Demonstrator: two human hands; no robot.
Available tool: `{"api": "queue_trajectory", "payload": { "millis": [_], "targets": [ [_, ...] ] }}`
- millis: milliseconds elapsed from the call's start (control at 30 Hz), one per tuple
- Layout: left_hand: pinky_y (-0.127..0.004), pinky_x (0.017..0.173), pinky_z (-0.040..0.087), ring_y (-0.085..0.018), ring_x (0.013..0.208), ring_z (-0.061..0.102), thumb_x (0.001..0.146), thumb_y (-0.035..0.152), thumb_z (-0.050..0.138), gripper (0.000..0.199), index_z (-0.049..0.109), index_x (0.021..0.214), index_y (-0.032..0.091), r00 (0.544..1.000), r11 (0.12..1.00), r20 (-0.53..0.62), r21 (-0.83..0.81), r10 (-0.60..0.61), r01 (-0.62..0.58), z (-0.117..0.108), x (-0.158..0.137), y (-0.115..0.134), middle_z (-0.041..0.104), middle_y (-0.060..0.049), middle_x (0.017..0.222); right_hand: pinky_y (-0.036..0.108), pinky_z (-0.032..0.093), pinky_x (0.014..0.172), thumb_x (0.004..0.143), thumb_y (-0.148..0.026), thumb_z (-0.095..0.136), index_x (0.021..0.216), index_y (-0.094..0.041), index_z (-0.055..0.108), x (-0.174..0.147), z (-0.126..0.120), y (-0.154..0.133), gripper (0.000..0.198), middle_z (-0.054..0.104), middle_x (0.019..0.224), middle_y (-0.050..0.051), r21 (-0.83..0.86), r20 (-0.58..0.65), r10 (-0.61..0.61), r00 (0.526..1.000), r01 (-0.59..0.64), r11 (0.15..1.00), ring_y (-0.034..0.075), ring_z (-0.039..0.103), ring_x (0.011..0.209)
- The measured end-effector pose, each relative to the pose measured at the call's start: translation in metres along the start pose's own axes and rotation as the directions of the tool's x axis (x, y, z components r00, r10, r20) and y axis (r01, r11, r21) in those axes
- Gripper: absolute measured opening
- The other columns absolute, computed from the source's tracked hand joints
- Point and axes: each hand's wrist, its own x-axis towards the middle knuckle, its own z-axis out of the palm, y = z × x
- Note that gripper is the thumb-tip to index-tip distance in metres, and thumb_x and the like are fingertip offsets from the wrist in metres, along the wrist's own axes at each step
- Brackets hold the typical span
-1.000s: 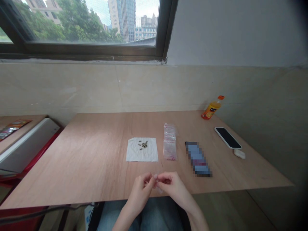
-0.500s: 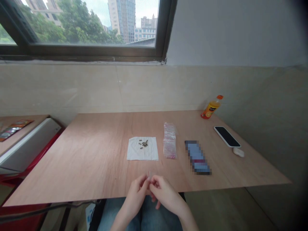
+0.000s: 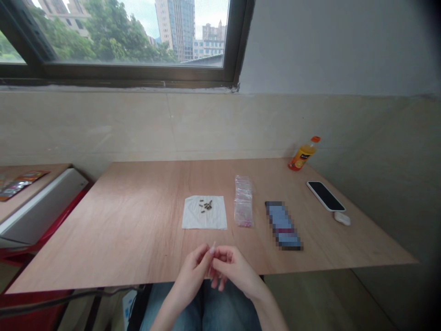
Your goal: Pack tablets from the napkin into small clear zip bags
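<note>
At the table's front edge, my left hand [image 3: 195,269] and my right hand [image 3: 234,266] meet, thumbs and forefingers pinched together. Between the fingertips is a small clear plastic bag [image 3: 214,245], mostly hidden; only a thin, whitish edge sticks up. My right hand's lower fingers hang loosely curled. Beyond the hands, a white tissue [image 3: 193,218] lies flat with several small dark, short rod-like pieces [image 3: 206,206] on it. Right of the tissue, a row of overlapping clear plastic bags [image 3: 243,202] has pinkish marks along its near end.
A phone with a blurred screen [image 3: 284,225] lies right of the bags. Farther right are a white-edged phone [image 3: 325,195] and a small white case [image 3: 342,218]. An orange drink bottle [image 3: 304,154] stands by the wall. A black cable [image 3: 69,301] runs below the table's left front.
Both hands have risen slightly and drawn closer at the fingertips, still pinching the clear bag. My right hand's fingers have shifted around it. The things on the table stay put.
</note>
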Motion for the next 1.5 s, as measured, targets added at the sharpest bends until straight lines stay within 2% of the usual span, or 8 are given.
{"api": "queue_trajectory", "payload": {
  "millis": [200,367,500,733,900,1000,1300,1500],
  "targets": [
    [-0.021,0.048,0.033,-0.009,0.047,0.046,0.078,0.061,0.057,0.047,0.048,0.063,0.017,0.997,0.994,0.071,-0.107,-0.029,0.037,0.000,-0.003,0.015,0.047,0.004,0.051,0.016,0.041,0.034,0.066,-0.052,0.075,0.070,-0.011,0.061,-0.004,0.005,-0.009,0.043,0.060,0.053,-0.001,0.075,0.019,-0.025,1.000,0.024,0.997,0.009,0.055,0.039],
    [-0.023,0.059,0.041,-0.011,0.054,0.051,0.079,0.059,0.056,0.046,0.053,0.062,0.017,1.000,0.996,0.025,-0.092,-0.012,0.015,-0.001,-0.005,0.024,0.052,0.002,0.052,0.015,0.040,0.035,0.067,-0.053,0.075,0.063,-0.014,0.055,-0.008,0.002,-0.016,0.044,0.063,0.055,0.002,0.133,0.055,-0.039,0.998,0.031,0.991,0.008,0.055,0.039],
    [-0.023,0.057,0.041,-0.012,0.053,0.050,0.078,0.062,0.056,0.046,0.052,0.064,0.018,1.000,0.997,0.026,-0.080,0.017,-0.015,0.002,-0.005,0.030,0.052,0.002,0.054,0.016,0.040,0.036,0.072,-0.053,0.072,0.065,-0.014,0.056,-0.009,-0.002,-0.016,0.043,0.062,0.055,0.001,0.202,0.049,-0.037,0.998,0.027,0.979,0.009,0.056,0.042],
    [-0.022,0.052,0.035,-0.010,0.052,0.042,0.079,0.058,0.057,0.045,0.045,0.061,0.019,0.995,0.991,-0.009,-0.089,0.103,-0.103,0.007,-0.004,0.035,0.045,0.004,0.055,0.022,0.048,0.052,0.073,-0.050,0.071,0.057,-0.014,0.059,-0.008,-0.003,-0.020,0.042,0.060,0.051,0.001,0.065,-0.163,-0.178,0.970,0.191,0.980,0.011,0.057,0.049],
    [-0.022,0.056,0.037,-0.010,0.055,0.042,0.082,0.056,0.054,0.044,0.043,0.061,0.019,0.995,0.994,0.032,-0.053,0.093,-0.091,0.002,-0.007,0.039,0.042,0.004,0.057,0.023,0.048,0.047,0.075,-0.056,0.065,0.066,-0.015,0.056,-0.010,-0.005,-0.025,0.043,0.061,0.056,0.001,0.106,-0.016,-0.106,0.994,0.107,0.989,0.013,0.059,0.048],
    [-0.022,0.058,0.039,-0.010,0.057,0.041,0.080,0.060,0.055,0.046,0.044,0.061,0.019,0.997,0.997,-0.002,-0.032,0.074,-0.074,0.002,-0.009,0.041,0.040,0.004,0.059,0.020,0.046,0.043,0.079,-0.058,0.061,0.077,-0.016,0.054,-0.010,-0.006,-0.025,0.042,0.063,0.063,0.001,0.096,0.070,-0.091,0.993,0.084,0.992,0.012,0.061,0.049],
    [-0.022,0.049,0.038,-0.011,0.054,0.042,0.071,0.075,0.052,0.055,0.044,0.066,0.021,0.999,0.998,-0.043,-0.048,0.031,-0.033,0.010,-0.014,0.051,0.042,0.004,0.058,0.021,0.052,0.047,0.083,-0.054,0.059,0.081,-0.015,0.056,-0.012,-0.005,-0.029,0.039,0.061,0.068,0.001,0.068,0.109,-0.087,0.990,0.080,0.995,0.014,0.064,0.062],
    [-0.022,0.054,0.038,-0.012,0.059,0.042,0.078,0.069,0.049,0.051,0.046,0.066,0.020,0.991,0.996,-0.106,0.032,0.080,-0.077,0.009,-0.015,0.048,0.044,0.003,0.062,0.023,0.054,0.052,0.083,-0.055,0.059,0.076,-0.014,0.058,-0.012,-0.007,-0.026,0.041,0.058,0.069,0.002,0.009,0.104,-0.101,0.989,0.100,0.995,0.013,0.062,0.065]
  ]
}}
